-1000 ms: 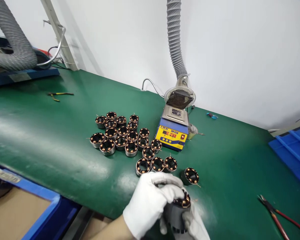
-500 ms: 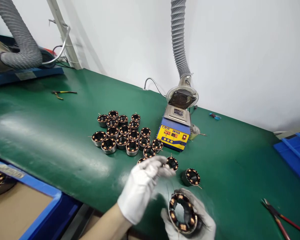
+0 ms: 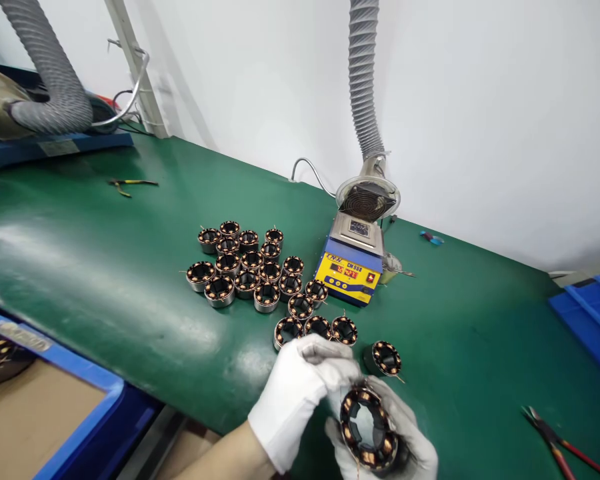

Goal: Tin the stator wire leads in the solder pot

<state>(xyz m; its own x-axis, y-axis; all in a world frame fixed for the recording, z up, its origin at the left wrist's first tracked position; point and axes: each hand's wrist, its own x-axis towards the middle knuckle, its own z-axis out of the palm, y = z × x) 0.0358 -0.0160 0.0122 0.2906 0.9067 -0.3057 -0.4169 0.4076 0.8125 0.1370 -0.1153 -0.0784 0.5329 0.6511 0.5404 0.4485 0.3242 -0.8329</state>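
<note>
My right hand (image 3: 405,427), in a white glove, is closed around a motor stator (image 3: 347,427), a ring with copper coils and black insulation. The stator's open face is turned toward me. My left hand (image 3: 310,380), gloved too, has its fingers pinched together at the stator's upper left rim. What lies between those fingertips is hidden; a thin wire was near there earlier. Just beyond the hands, a single stator (image 3: 386,359) lies tilted on the green table. Three more stators, one of them a stator (image 3: 344,330), stand close behind my left hand.
Several stators (image 3: 247,280) are grouped mid-table. Behind them sits a blue and yellow solder pot (image 3: 347,277) under an exhaust hose (image 3: 364,80). Red-handled pliers (image 3: 550,433) lie right, yellow-handled pliers (image 3: 133,182) left. Blue bins (image 3: 115,387) flank the table (image 3: 470,320).
My left hand has come down and right onto the held stator's upper rim, its fingers closing together. Stators behind it have come into view. My right hand keeps its hold.
</note>
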